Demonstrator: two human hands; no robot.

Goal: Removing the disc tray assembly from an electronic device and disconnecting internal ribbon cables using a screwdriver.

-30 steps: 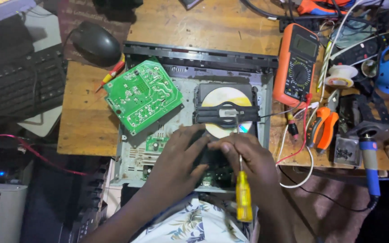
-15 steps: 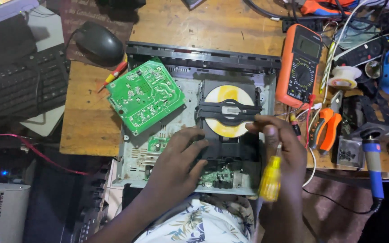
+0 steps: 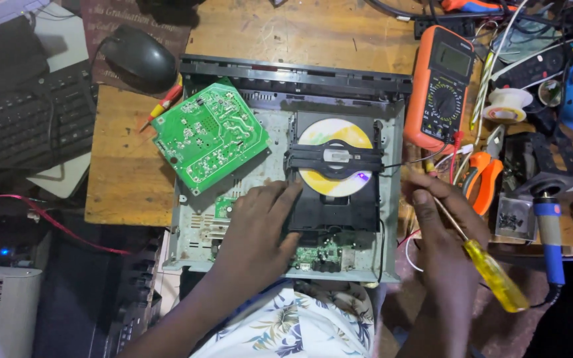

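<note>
My right hand, pinching the screwdriver, has swung right off the drive; left hand stays pressed flat.

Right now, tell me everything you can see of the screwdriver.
The screwdriver has a clear yellow plastic handle and a thin metal shaft. The right hand holds it by the shaft, handle pointing down and to the right, clear of the open disc player. It lies slanted above the bench edge, its tip hidden among the fingers. Nothing else touches it.
</note>
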